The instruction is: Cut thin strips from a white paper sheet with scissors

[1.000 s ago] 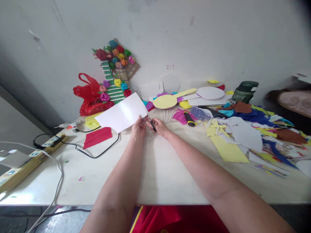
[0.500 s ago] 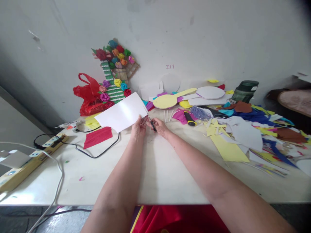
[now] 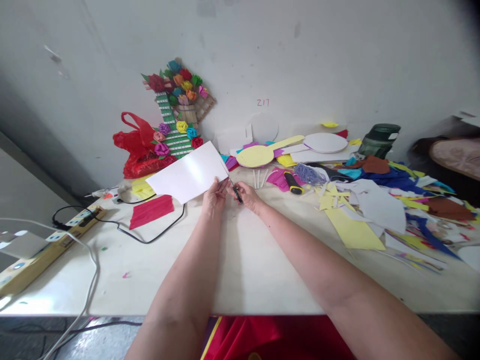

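A sheet of white card [image 3: 185, 172] is tilted above the table, pinched near its lower right edge by my left hand [image 3: 214, 197]. My right hand [image 3: 245, 196] is closed around the dark handles of a pair of scissors [image 3: 237, 194]. Its blades reach up to the right edge of the card, where a narrow strip seems to part from the sheet. Both hands are close together over the middle of the table. Behind them lie a yellow paddle-shaped cutout [image 3: 255, 156] and a white round cutout with a handle [image 3: 325, 143].
Paper scraps [image 3: 378, 205] heap up on the right, near a yellow-black tool [image 3: 293, 183] and a dark green bottle [image 3: 379, 141]. At left are a power strip [image 3: 63, 240], a black cable [image 3: 146, 242], red crepe paper [image 3: 152, 211] and a red bag [image 3: 138, 145].
Almost nothing differs. Both hands, the card and the scissors stay in nearly the same place, with only a slight shift of the whole view.
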Motion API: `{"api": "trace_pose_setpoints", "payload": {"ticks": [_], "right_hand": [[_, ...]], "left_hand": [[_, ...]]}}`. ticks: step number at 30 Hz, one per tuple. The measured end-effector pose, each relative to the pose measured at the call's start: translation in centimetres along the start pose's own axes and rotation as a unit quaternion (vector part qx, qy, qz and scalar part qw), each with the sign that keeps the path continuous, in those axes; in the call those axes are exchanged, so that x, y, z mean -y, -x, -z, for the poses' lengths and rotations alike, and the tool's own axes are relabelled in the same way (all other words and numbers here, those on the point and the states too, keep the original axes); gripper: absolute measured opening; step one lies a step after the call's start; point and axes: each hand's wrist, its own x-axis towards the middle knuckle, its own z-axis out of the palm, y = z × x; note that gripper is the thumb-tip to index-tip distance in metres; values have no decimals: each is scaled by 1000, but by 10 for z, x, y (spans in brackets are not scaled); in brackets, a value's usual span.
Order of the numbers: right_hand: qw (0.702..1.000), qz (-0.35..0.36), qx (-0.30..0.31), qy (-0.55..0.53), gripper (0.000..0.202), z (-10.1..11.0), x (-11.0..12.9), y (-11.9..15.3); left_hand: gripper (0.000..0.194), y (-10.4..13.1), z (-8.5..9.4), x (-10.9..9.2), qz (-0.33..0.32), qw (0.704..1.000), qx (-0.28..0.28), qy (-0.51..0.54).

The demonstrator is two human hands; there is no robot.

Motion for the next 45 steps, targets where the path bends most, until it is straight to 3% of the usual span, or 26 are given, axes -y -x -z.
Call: {"api": "trace_pose_setpoints", "payload": {"ticks": [17, 25, 33, 45], "right_hand": [[999, 14, -9, 31, 35, -1, 0, 1], [998, 32, -19, 53, 33, -2, -1, 0], [999, 22, -11, 21, 34, -2, -2, 0], [999, 31, -12, -1, 33, -4, -1, 0]], "left_hand": [[23, 4, -1, -1, 8, 1000, 5, 14], [11, 2, 0, -1, -1, 1000, 6, -10], [19, 3, 0, -1, 9, 1000, 4, 11], [6, -5, 4, 2, -13, 1000, 17, 0]]}}
